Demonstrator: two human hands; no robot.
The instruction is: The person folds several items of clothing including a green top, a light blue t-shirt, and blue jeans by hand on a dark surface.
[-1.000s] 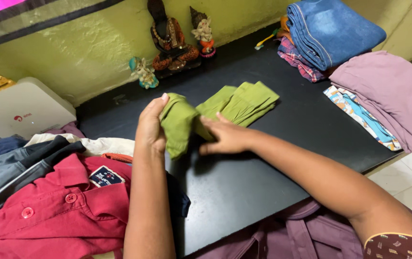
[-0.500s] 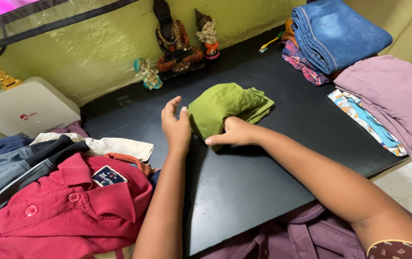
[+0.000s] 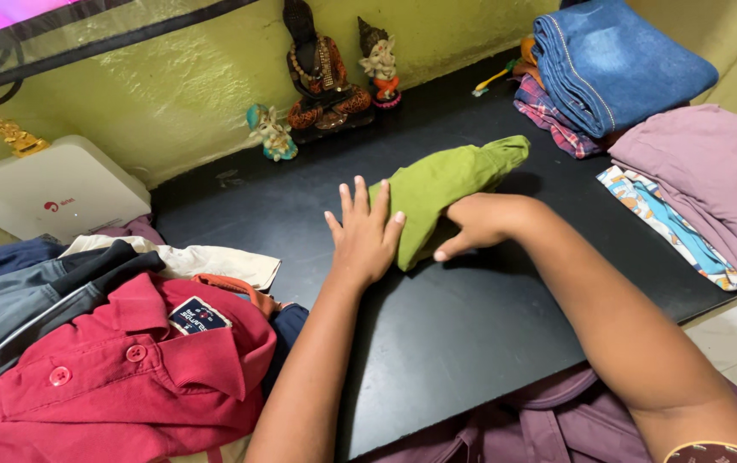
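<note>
A folded green cloth (image 3: 441,184) lies on the black tabletop (image 3: 437,334), lifted at its far right end. My left hand (image 3: 364,236) rests flat with fingers spread, its fingertips on the cloth's left edge. My right hand (image 3: 476,221) grips the cloth's near side from below, fingers curled under it.
A pile of clothes with a red shirt (image 3: 120,369) fills the left. Folded jeans (image 3: 613,60), a plaid cloth (image 3: 548,111), a mauve garment (image 3: 711,171) and a printed cloth (image 3: 668,223) sit at right. Small figurines (image 3: 321,73) and a white box (image 3: 47,197) line the wall.
The green cloth was folded over from a long strip into a compact bundle. My left hand let go and laid flat against it; my right hand took hold of its near side.
</note>
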